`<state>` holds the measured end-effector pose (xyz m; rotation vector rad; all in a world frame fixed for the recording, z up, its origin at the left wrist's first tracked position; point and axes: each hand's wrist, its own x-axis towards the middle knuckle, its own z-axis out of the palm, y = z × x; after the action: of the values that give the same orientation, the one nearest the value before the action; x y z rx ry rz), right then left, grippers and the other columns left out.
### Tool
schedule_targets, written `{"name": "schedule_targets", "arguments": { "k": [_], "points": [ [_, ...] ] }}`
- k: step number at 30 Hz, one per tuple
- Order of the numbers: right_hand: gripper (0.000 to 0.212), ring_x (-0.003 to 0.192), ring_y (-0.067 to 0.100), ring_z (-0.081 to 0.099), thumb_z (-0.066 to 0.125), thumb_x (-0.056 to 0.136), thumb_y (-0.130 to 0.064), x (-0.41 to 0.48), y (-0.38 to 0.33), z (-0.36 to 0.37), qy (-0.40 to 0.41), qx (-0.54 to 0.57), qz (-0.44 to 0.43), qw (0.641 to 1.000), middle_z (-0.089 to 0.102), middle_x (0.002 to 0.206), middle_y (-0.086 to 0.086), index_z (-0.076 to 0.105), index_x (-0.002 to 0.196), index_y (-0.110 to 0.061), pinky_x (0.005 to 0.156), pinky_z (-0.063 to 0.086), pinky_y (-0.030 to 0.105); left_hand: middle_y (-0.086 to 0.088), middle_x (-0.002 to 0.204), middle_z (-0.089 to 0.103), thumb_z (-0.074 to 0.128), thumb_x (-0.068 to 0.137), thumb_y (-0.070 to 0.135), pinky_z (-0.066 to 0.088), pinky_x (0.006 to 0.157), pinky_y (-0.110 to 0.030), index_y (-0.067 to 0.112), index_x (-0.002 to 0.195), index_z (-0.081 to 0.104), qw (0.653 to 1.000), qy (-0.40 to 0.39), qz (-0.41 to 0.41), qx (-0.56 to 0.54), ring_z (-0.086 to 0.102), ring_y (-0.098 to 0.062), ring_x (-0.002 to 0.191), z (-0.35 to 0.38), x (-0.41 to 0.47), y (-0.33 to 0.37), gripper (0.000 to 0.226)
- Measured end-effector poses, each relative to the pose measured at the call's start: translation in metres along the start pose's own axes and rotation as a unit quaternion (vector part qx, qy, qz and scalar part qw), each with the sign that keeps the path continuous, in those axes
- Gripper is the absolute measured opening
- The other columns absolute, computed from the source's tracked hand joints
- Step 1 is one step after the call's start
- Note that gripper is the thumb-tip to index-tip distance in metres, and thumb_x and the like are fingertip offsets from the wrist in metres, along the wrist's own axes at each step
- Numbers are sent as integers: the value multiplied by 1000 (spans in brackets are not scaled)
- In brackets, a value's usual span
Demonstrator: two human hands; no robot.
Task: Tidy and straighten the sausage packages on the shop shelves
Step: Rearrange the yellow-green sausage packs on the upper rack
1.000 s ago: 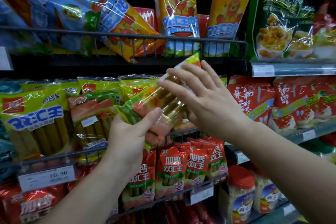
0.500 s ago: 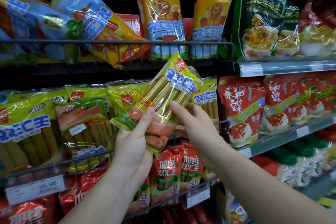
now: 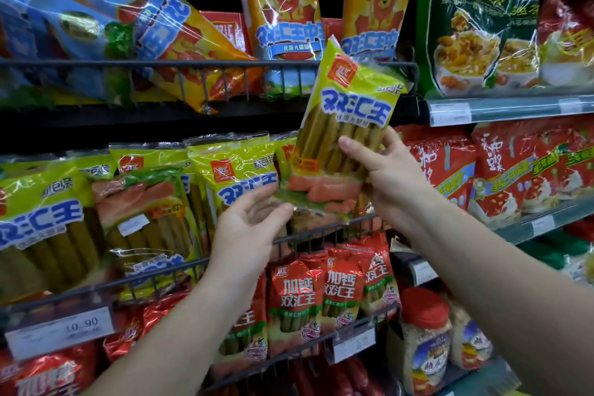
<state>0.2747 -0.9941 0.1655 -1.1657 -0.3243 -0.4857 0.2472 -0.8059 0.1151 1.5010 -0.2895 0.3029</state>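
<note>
Right hand [image 3: 385,177] is gripping the yellow-green sausage pack [image 3: 347,119] near-upright above the wire rail [image 3: 321,232]; left hand [image 3: 249,230] is lying open under it. Mid-reshelve, likely. Next: lowering it behind the wire rail, squared with the matching row [image 3: 231,177].

Upper right: green bags [image 3: 466,26] printed with bowls of food, standing side by side; below them, red bags [image 3: 520,167] with white and green print. Lower right: a jar [image 3: 424,344] with a red lid, with a similar container [image 3: 471,341] just beside it. Lower left: a price tag [image 3: 61,329] reading 10.90 on a wire rail [image 3: 154,275]; a smaller tag [image 3: 353,342] hangs at lower centre.
</note>
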Motion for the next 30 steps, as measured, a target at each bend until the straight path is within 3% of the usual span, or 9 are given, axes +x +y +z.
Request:
{"name": "schedule_targets", "arguments": {
  "k": [3, 7, 12, 14, 19, 21, 23, 27, 30],
  "points": [
    [41, 102, 30, 70, 75, 78, -8, 12, 2, -7, -31, -15, 2, 999, 73, 110, 9, 61, 116, -16, 87, 54, 57, 10, 119, 62, 70, 89, 26, 52, 83, -19, 34, 127, 58, 989, -18, 28, 147, 56, -7, 114, 7, 7, 2, 40],
    [34, 101, 29, 71, 71, 84, -4, 25, 10, -15, -55, -31, 10, 998, 74, 108, 7, 62, 115, -16, 82, 56, 56, 12, 121, 56, 67, 91, 29, 52, 96, -42, 31, 135, 55, 958, -17, 63, 279, 58, -15, 115, 15, 8, 4, 46],
    [32, 100, 30, 71, 74, 83, -5, 35, 24, -22, -91, -110, 1, 990, 73, 108, 5, 67, 109, -22, 68, 59, 49, 7, 128, 58, 62, 92, 28, 55, 92, -44, 27, 138, 50, 930, -28, 116, 349, 66, -23, 104, 19, 8, 3, 47],
    [33, 95, 25, 72, 73, 84, -4, 36, 32, -23, -95, -150, 4, 984, 74, 107, 2, 66, 111, -20, 64, 60, 45, 9, 132, 53, 62, 92, 30, 54, 94, -41, 28, 141, 46, 929, -32, 115, 351, 61, -18, 111, 21, 11, 1, 52],
    [51, 94, 22, 73, 79, 82, -18, 35, 54, -26, -105, -256, 0, 961, 73, 110, 0, 57, 128, -16, 76, 61, 49, 8, 148, 37, 61, 93, 31, 34, 111, -28, 32, 153, 23, 906, -37, 146, 395, 40, -9, 135, 28, 12, -4, 70],
    [70, 101, 18, 71, 83, 75, -39, 33, 56, -25, -95, -306, -22, 947, 70, 116, -1, 52, 135, -17, 84, 59, 47, 8, 150, 32, 59, 94, 33, 30, 100, -19, 34, 154, 13, 889, -49, 153, 429, 40, -9, 132, 32, 12, -6, 76],
    [77, 106, 15, 67, 77, 70, -56, 33, 56, -25, -88, -372, -52, 923, 68, 118, -2, 52, 132, -18, 87, 58, 44, 3, 146, 33, 56, 94, 36, 38, 90, -19, 33, 155, 6, 866, -53, 164, 470, 49, -11, 115, 35, 15, -7, 79],
    [30, 79, -8, 62, 71, 88, -38, 29, 59, -26, -76, -457, -110, 879, 62, 88, -16, 54, 107, -23, 65, 47, 8, -9, 146, 32, 53, 95, 41, 44, 68, -20, 28, 156, 0, 833, -51, 161, 527, 57, -13, 91, 41, 25, -8, 82],
    [42, 87, 9, 64, 69, 90, -39, 24, 62, -26, -56, -499, -152, 851, 62, 92, -12, 51, 122, -19, 74, 53, 21, -12, 147, 30, 53, 94, 41, 44, 57, -17, 29, 155, -9, 817, -73, 147, 552, 58, -10, 80, 44, 28, -14, 88]
  ]
}}
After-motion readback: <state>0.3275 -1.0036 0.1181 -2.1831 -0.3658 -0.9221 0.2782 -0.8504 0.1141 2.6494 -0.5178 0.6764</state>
